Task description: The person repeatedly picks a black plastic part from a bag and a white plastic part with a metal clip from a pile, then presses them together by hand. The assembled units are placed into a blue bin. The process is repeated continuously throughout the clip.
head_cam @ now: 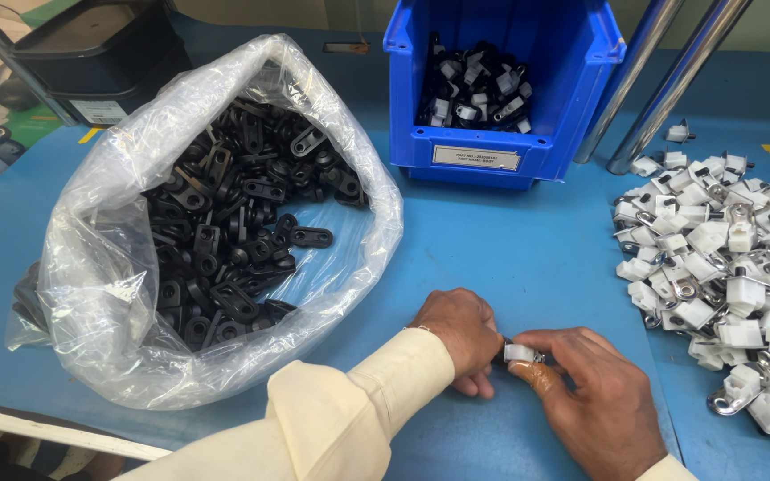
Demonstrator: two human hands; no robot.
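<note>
We pinch a small white clip (520, 353) tight between our left hand (458, 331) and right hand (592, 392) on the blue table (510, 240). A bag of black parts (216, 223) sits left, white clips (724, 258) right.

Crinkled glossy plastic bag (118, 267), matt black plastic parts (225, 232), smooth blue plastic bin (581, 80)

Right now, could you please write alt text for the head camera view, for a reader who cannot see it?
Two hands, left hand and right hand, pinch a small white part together over a blue table. A clear bag of black parts lies left, a blue bin behind, a pile of white-and-metal parts right.
</note>
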